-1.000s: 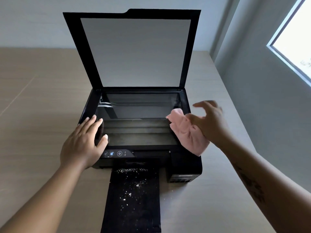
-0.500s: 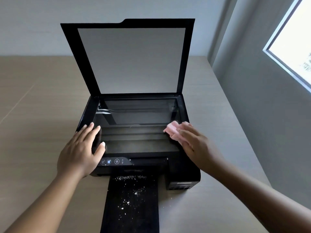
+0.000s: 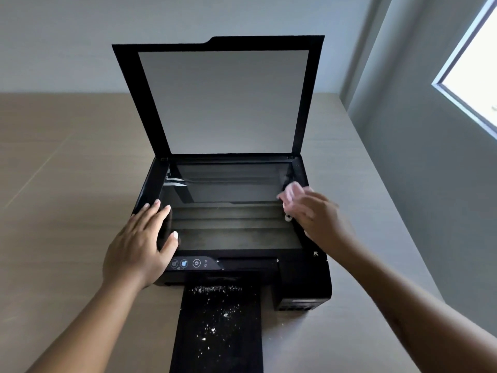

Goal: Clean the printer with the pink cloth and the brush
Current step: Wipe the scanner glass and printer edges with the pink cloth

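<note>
Printer (image 3: 301,281) on the counter (image 3: 67,184), lid (image 3: 223,100) raised; left hand (image 3: 139,246) flat on its left edge, right hand (image 3: 320,219) presses pink cloth (image 3: 291,191) on the glass (image 3: 228,211); white crumbs dot the tray (image 3: 217,324)

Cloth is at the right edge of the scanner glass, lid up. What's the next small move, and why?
Probably sweep the pink cloth under the right hand leftward across the dark scanner glass, toward the left hand bracing the black printer. Most of the glass lies left of the cloth.

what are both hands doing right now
Left hand: open, flat on the printer's left edge.
Right hand: pressing the pink cloth at the glass's right edge.
</note>
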Demonstrator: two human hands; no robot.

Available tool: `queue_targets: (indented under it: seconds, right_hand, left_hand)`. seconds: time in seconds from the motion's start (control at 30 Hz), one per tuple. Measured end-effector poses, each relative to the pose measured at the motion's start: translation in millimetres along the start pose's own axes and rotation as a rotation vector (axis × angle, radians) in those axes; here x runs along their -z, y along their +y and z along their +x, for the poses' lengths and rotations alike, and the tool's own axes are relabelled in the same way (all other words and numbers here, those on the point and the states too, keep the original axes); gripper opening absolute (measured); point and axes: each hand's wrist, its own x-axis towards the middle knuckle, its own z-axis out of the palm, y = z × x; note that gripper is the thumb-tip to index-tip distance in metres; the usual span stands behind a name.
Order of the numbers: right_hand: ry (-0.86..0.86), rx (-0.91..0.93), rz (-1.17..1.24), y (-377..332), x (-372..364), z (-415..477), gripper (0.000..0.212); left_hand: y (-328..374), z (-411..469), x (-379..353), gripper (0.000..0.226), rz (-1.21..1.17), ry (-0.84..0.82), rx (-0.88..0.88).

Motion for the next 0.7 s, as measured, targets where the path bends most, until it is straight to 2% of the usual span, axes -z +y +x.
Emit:
queue_targets:
  seconds: [0.03, 0.1, 0.17, 0.2, 0.27, 0.37, 0.53, 0.63, 0.7]
  right_hand:
    - [0.003, -0.024, -0.036, -0.8, 7.5, -7.2, 0.009]
    - [0.05, -0.147, -0.112, 1.7, 26.3, 4.8, 0.011]
    - [0.151, -0.21, -0.031, 3.4, 33.9, 30.3, 0.015]
    - [0.149, -0.162, 0.005, -1.1, 32.0, 36.4, 0.018]
    - [0.037, 0.003, -0.091, -4.6, 8.4, 38.5, 0.022]
    - [0.04, 0.057, -0.231, -6.7, -6.6, 20.4, 0.022]
    - [-0.151, 0.316, -0.209, -40.5, -12.8, -20.5, 0.027]
    - [-0.311, 0.507, -0.06, -72.6, -16.7, -59.8, 0.04]
    - [-0.31, 0.533, -0.031, -61.3, -1.4, -60.0, 0.041]
  left_hand:
    - [0.9, -0.8, -0.3, 0.07, 0.001, -0.001, -0.001]
    - [4.3, -0.6, 0.3, 0.07, -0.002, 0.0, 0.004]
    - [7.3, -0.7, 2.2, 0.07, -0.016, 0.003, 0.003]
    - [9.4, -4.2, 2.6, 0.07, -0.02, -0.001, -0.002]
    - [8.9, -7.1, 1.3, 0.07, -0.02, -0.002, -0.002]
    - [6.7, -4.1, 2.8, 0.07, -0.019, 0.013, 0.0]
    - [2.2, 3.6, 3.0, 0.071, -0.005, 0.005, -0.008]
    - [2.1, 3.3, 3.6, 0.071, -0.007, 0.007, -0.003]
    - [2.9, 2.6, 3.9, 0.071, -0.007, 0.008, -0.002]
